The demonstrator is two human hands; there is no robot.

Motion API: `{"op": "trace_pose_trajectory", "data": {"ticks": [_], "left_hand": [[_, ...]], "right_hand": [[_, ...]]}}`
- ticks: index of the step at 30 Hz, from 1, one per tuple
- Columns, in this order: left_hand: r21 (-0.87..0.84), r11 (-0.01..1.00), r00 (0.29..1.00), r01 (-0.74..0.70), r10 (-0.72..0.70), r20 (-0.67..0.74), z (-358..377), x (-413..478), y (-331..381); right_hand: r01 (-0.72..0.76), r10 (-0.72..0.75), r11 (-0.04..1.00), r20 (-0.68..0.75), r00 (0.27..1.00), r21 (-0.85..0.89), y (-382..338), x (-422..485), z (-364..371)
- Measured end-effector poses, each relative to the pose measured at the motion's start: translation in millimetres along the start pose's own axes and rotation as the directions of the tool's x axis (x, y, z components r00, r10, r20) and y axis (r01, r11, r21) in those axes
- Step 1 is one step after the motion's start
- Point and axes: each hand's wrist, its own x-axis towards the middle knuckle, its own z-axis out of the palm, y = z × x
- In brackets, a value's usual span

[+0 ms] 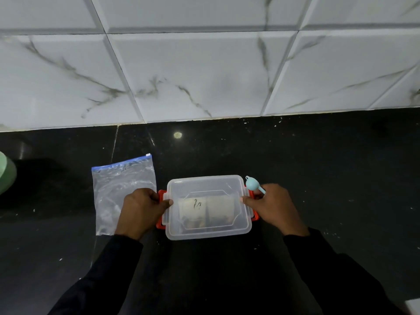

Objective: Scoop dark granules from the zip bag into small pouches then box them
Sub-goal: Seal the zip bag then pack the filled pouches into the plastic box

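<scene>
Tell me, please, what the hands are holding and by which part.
The clear lidded box, by its ends: left hand at the left orange latch, right hand at the right orange latch.

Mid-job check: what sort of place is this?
Probably a home kitchen counter: a black polished stone worktop meets a white marble-look tiled wall, with a lidded plastic box and zip bag laid out.

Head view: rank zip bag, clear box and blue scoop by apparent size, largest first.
1. The clear box and zip bag: too close to rank; the left hand hides part of the bag.
2. The blue scoop, clearly smallest.
</scene>
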Motion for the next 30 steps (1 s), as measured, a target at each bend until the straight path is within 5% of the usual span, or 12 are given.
{"op": "trace_pose_trajectory", "data": {"ticks": [6, 12, 21, 30], "left_hand": [[0.086, 0.996, 0.999, -0.013, 0.016, -0.03, -0.3, 4.3, 6.7], [0.099, 0.995, 1.0, -0.011, 0.012, -0.01, -0.3, 8.2, 10.4], [0.044, 0.999, 0.996, 0.001, 0.003, -0.092, 9.4, -6.0, 14.8], [-0.062, 0.998, 0.987, 0.004, -0.013, -0.159, 17.9, -10.9, 5.7]], "right_hand": [[-0.095, 0.083, 0.984, 0.084, 0.993, 0.148, 0.9, 9.0, -5.0], [-0.035, 0.037, 0.996, -0.022, 0.999, 0.077, -8.2, 4.2, 4.6], [0.068, -0.123, 0.888, -0.092, 0.988, -0.455, -23.6, -19.9, 17.1], [0.335, -0.358, 0.801, 0.051, 0.932, -0.496, -41.0, -26.7, 25.8]]}}
